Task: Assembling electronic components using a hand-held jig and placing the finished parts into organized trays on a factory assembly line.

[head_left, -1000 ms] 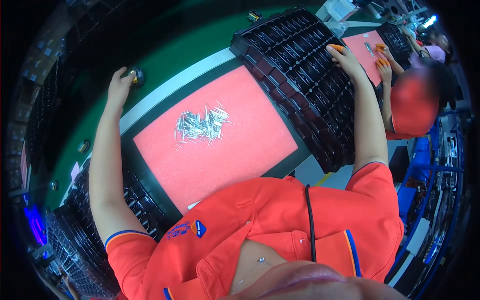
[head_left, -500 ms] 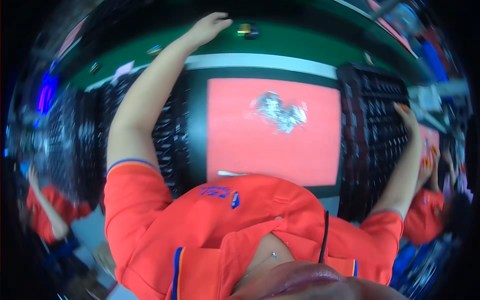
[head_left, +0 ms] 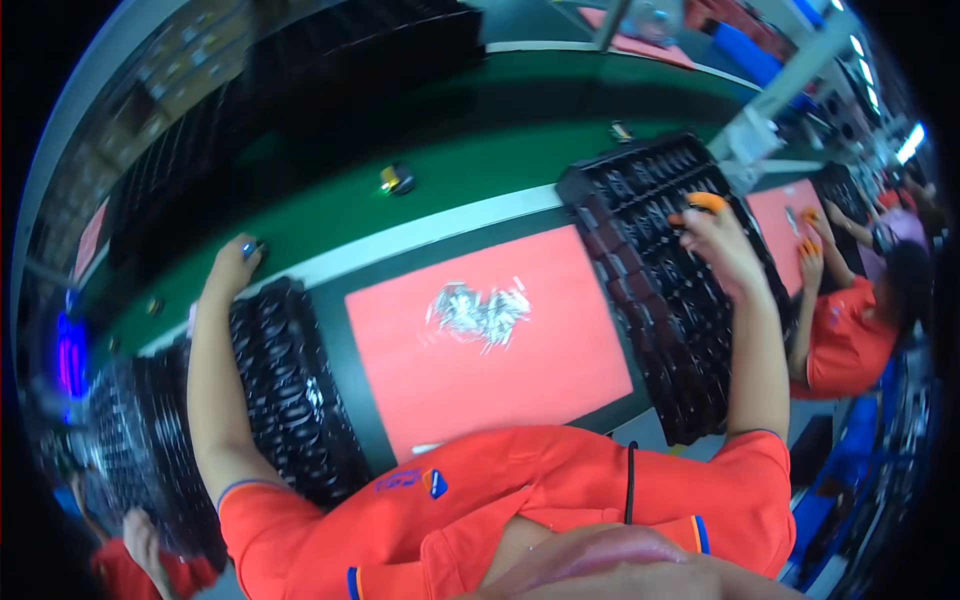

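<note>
My left hand [head_left: 232, 268] reaches over the near edge of the green belt, its fingers closed on a small dark part with a blue glint [head_left: 250, 248]. Over the right-hand stack of black compartment trays [head_left: 640, 250], my right hand [head_left: 722, 248] has its fingers curled together. Orange coverings [head_left: 706, 202] show on its fingertips; anything between them is too blurred to name. A pink mat [head_left: 490, 385] lies between the tray stacks, with a loose pile of thin silvery pieces [head_left: 480, 312] on it.
A small yellow-and-black part [head_left: 397, 179] and another small part [head_left: 621, 131] sit on the green belt [head_left: 480, 165]. More black trays [head_left: 285, 400] stand left of the mat. At right, a co-worker in orange [head_left: 850, 345] works at another pink mat.
The view has turned and shifted. My left hand has come back leftward along the belt and now grips a small dark part. My right hand has moved farther over the right-hand trays.
</note>
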### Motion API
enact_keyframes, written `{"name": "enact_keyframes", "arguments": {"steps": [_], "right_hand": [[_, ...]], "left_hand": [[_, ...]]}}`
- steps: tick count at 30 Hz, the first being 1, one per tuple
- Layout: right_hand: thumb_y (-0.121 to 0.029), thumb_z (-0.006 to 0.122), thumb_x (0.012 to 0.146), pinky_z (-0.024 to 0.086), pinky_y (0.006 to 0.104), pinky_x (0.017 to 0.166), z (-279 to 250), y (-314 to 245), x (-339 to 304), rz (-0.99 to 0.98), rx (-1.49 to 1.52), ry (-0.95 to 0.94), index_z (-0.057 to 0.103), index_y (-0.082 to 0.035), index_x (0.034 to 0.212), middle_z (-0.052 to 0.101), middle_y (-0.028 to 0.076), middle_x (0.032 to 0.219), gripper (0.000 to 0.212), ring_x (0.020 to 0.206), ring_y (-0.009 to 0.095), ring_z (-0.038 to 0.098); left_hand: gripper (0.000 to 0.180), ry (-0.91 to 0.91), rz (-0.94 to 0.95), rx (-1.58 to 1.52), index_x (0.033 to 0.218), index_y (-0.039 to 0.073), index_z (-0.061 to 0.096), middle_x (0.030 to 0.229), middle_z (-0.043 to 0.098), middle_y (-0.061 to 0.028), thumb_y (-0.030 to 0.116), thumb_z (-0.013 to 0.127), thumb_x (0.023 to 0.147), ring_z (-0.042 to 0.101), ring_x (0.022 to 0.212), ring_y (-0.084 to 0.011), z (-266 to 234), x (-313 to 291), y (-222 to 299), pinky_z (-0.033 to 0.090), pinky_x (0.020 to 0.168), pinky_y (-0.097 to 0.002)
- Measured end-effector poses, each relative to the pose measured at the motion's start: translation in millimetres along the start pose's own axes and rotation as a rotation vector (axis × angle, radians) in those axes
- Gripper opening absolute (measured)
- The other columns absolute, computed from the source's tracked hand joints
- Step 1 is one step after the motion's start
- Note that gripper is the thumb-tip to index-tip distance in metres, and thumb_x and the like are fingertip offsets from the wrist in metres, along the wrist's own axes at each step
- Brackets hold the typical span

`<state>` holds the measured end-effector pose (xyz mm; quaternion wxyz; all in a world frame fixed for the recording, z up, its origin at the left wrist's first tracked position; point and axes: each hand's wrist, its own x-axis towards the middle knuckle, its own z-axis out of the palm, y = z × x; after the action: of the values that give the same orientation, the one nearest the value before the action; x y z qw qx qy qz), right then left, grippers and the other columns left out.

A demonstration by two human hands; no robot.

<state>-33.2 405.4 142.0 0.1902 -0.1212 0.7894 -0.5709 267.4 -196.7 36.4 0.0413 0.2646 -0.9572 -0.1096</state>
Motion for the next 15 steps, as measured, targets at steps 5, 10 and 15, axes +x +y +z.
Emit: {"name": "enact_keyframes", "arguments": {"steps": [5, 10, 15], "right_hand": [[-0.012, 0.071, 0.075, 0.041, 0.0201, 0.066, 54, 3, -48, 0.128, 0.308, -0.194, 0.048, -0.006, 0.123, 0.053, 0.001, 0.098, 0.054, 0.073, 0.007, 0.047], [-0.022, 0.057, 0.091, 0.044, 0.0216, 0.069, 105, 28, -76, 0.193, 0.610, -0.253, 0.050, -0.007, 0.122, 0.058, 0.003, 0.100, 0.035, 0.075, 0.009, 0.052], [-0.026, 0.047, 0.097, 0.043, 0.0238, 0.067, 150, 62, -70, 0.176, 0.754, -0.222, 0.053, -0.001, 0.117, 0.059, 0.006, 0.097, 0.033, 0.074, 0.012, 0.052]], "left_hand": [[0.034, 0.096, -0.135, -0.916, 0.115, 0.006, 0.057, 0.099, 0.061, -0.0051, 0.030, 0.056, 0.091, 0.058, 0.091, -0.0125, -13, 13, 99, 0.044, 0.076, -0.0252], [0.035, -0.168, -0.039, -1.744, 0.121, 0.005, 0.053, 0.095, 0.059, -0.0038, 0.028, 0.051, 0.095, 0.056, 0.090, -0.0125, 9, -9, 227, 0.042, 0.074, -0.0233], [0.034, -0.393, -0.042, -1.909, 0.121, 0.005, 0.050, 0.104, 0.059, -0.0053, 0.025, 0.052, 0.094, 0.054, 0.098, -0.0126, 47, -49, 301, 0.040, 0.085, -0.0254]]}}
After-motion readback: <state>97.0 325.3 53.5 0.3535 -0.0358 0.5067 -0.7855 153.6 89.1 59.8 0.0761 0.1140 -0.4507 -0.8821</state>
